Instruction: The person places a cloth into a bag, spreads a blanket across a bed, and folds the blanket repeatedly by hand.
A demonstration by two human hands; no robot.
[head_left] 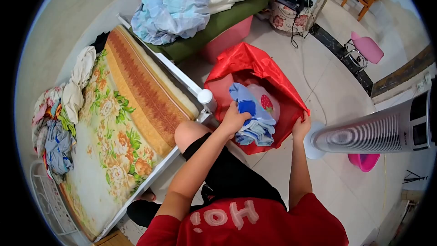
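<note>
My left hand [235, 120] is closed on a folded blue-and-white patterned cloth [256, 130], held at the mouth of a large red bag [291, 105]. My right hand [301, 126] pinches the bag's rim on the right side, holding it open. Inside the bag lies a pale pink item with a strawberry print [266, 103], partly covered by the cloth. The bag stands on the tiled floor in front of my knees, and its bottom is hidden.
A bed with a floral mattress [123, 150] and white post [206, 99] stands at left, clothes [59, 132] heaped on its far side. Behind is bedding [173, 7]. A tower fan [364, 132] stands at right near a pink basin [364, 161]. A cable [314, 92] crosses the floor.
</note>
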